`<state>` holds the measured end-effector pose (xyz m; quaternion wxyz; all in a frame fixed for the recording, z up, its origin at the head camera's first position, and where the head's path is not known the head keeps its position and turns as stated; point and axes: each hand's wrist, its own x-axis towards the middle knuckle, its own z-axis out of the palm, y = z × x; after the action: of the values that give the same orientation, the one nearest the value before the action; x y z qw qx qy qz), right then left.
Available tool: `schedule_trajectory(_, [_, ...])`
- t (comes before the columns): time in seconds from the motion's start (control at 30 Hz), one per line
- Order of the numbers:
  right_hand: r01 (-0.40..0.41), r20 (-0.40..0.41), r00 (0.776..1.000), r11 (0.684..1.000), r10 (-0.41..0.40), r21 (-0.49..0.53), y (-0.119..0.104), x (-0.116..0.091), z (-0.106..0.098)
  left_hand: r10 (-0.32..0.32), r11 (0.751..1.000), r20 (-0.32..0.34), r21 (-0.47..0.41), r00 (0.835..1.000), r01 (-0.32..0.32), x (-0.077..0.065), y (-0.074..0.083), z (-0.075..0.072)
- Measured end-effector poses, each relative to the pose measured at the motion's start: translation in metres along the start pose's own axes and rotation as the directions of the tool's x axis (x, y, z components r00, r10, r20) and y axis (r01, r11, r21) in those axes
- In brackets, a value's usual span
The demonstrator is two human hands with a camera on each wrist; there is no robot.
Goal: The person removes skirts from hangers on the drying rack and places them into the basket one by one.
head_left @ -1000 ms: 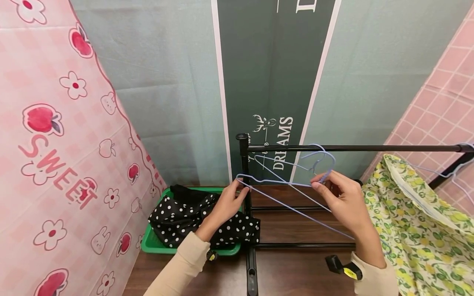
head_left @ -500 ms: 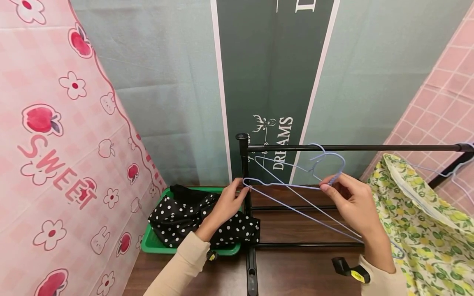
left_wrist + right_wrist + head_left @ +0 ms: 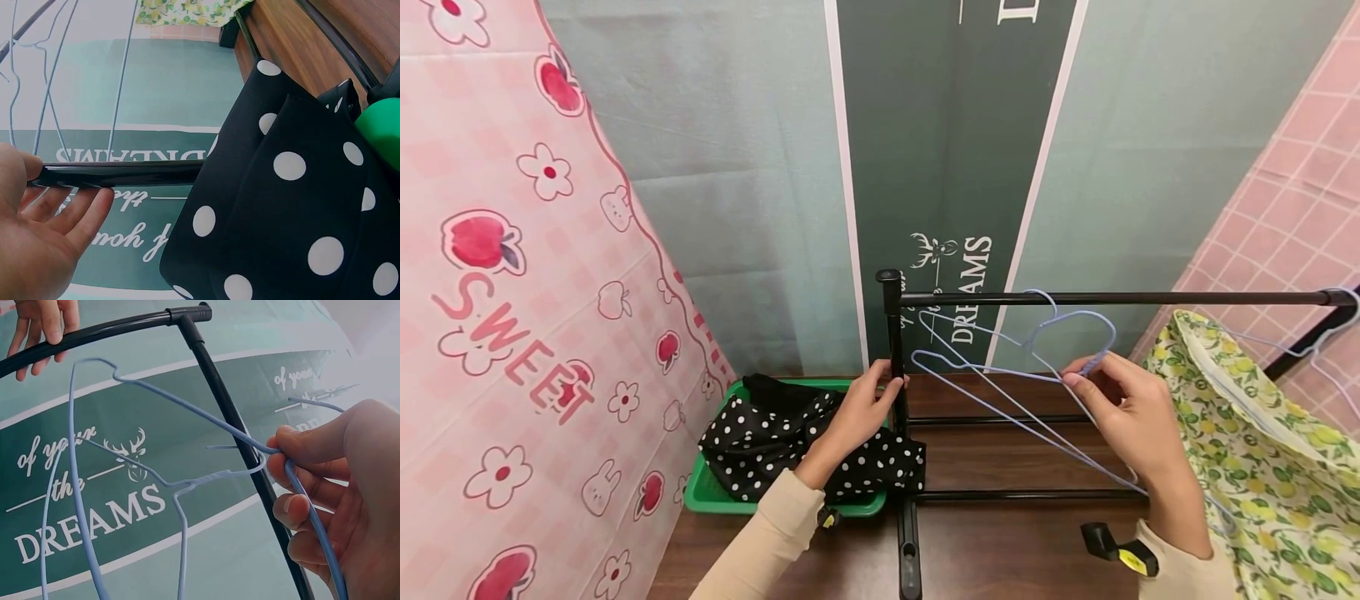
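My right hand [image 3: 1131,410] pinches a blue wire hanger [image 3: 74,456] between thumb and fingers, near the base of its hook. This hanger's narrow end points left, just short of the black rack post [image 3: 894,329]. My left hand [image 3: 865,404] grips that post, thumb on one side and fingers on the other, as the left wrist view [image 3: 47,225] shows. Behind the held hanger, a second blue wire hanger [image 3: 183,537] hangs from the black top bar [image 3: 1150,298]. In the head view the two hangers overlap, and their lower wires are hard to tell apart.
A green basket [image 3: 715,502] on the brown wooden floor [image 3: 1022,550] holds black polka-dot fabric [image 3: 748,446], which spills over its right side. Lemon-print fabric [image 3: 1285,492] hangs at the right. Another blue hanger [image 3: 1333,329] is at the bar's right end.
My right hand has moved right and slightly down with the hanger. The hanger's left end has come away from my left hand, which stays at the post.
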<state>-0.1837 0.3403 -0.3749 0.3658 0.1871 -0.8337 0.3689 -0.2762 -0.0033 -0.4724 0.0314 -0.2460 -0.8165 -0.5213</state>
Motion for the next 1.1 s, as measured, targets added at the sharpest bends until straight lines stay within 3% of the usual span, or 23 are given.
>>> schedule_trajectory(0.67, [-0.023, 0.011, 1.000, 0.998, 0.023, -0.060, 0.002, 0.012, 0.034, -0.001, 0.999, -0.013, 0.040, 1.000, 0.001, -0.003, 0.001, 0.000])
schedule_trajectory(1.1, [-0.082, -0.018, 0.996, 0.996, 0.082, -0.027, 0.005, 0.022, 0.051, -0.017, 0.998, -0.014, 0.058, 1.000, 0.018, -0.003, 0.001, -0.001])
